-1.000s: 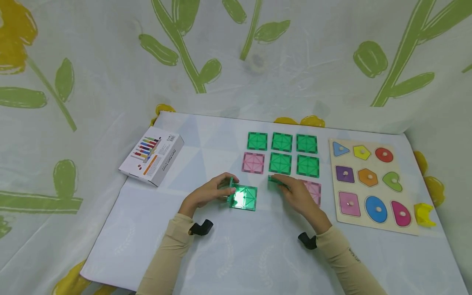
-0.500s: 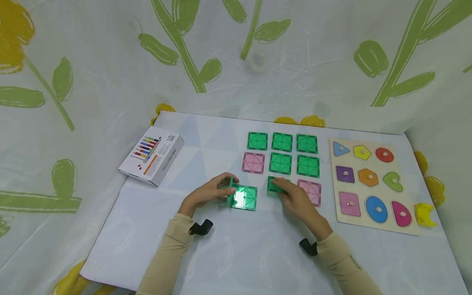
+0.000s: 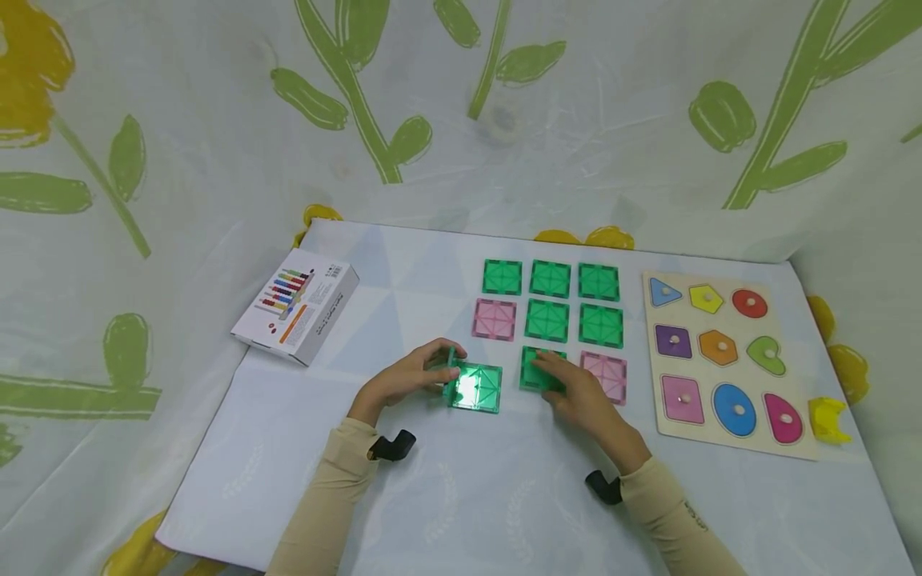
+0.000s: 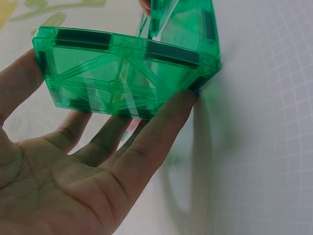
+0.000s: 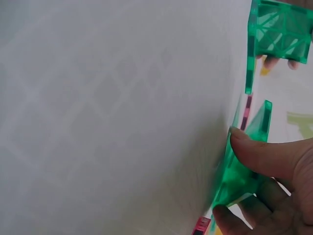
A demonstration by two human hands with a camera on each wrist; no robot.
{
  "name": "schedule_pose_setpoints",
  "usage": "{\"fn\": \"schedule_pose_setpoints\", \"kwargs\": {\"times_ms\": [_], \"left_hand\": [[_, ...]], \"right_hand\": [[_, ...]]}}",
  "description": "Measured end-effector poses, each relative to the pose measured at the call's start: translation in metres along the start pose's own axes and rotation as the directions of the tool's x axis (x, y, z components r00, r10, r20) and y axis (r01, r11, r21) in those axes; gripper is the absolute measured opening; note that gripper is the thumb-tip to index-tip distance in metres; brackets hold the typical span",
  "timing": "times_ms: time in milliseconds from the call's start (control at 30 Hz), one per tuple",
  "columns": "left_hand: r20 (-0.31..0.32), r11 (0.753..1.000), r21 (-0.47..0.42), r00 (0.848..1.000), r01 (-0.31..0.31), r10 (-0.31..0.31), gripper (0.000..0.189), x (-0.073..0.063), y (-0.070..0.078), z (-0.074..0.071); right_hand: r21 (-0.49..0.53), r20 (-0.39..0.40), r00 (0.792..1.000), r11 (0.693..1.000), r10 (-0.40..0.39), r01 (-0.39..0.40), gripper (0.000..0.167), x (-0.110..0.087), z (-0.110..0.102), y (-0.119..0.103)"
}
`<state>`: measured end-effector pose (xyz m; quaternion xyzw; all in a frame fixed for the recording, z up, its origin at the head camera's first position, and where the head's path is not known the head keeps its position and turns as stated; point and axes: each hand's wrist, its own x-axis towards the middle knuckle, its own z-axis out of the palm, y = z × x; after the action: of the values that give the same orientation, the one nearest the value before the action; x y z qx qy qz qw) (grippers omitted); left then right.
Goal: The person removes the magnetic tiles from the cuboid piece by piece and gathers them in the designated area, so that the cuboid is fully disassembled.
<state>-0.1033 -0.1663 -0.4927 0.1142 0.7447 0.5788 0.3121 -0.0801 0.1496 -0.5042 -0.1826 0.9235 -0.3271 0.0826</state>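
Note:
My left hand (image 3: 410, 374) grips a green translucent magnetic tile (image 4: 107, 81) standing upright, thumb on one side and fingers on the other. This tile meets the left edge of a second green tile (image 3: 478, 387), which lies flat on the table. To the right, my right hand (image 3: 583, 396) holds another green tile (image 3: 536, 374) by its edges, between thumb and fingers. In the right wrist view this green tile (image 5: 239, 178) is tilted close to the table surface. A pink tile (image 3: 603, 378) lies just right of it, partly behind the hand.
Behind the hands, several green tiles (image 3: 551, 279) and one pink tile (image 3: 494, 319) lie in rows. A wooden shape puzzle board (image 3: 778, 278) is at the right, with a yellow plastic piece (image 3: 828, 420) beside it. A white box (image 3: 295, 306) sits at the table's left edge.
The right hand has drawn slightly toward the near side and right; the green tile in it, nearly hidden before, now shows more of its face. The left hand stays in place.

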Motion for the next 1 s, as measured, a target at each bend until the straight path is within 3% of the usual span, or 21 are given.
{"fn": "schedule_pose_setpoints", "kwargs": {"times_ms": [433, 1000], "left_hand": [[-0.011, 1.0, 0.012, 1.0, 0.008, -0.007, 0.043, -0.003, 0.003, 0.001], [-0.011, 1.0, -0.01, 1.0, 0.005, -0.005, 0.044, -0.011, 0.001, -0.012]], "right_hand": [[0.01, 0.024, 1.0, 1.0, -0.002, 0.002, 0.055, -0.003, -0.004, -0.002], [0.015, 0.025, 0.999, 1.0, -0.024, 0.023, 0.053, -0.003, -0.003, 0.004]]}}
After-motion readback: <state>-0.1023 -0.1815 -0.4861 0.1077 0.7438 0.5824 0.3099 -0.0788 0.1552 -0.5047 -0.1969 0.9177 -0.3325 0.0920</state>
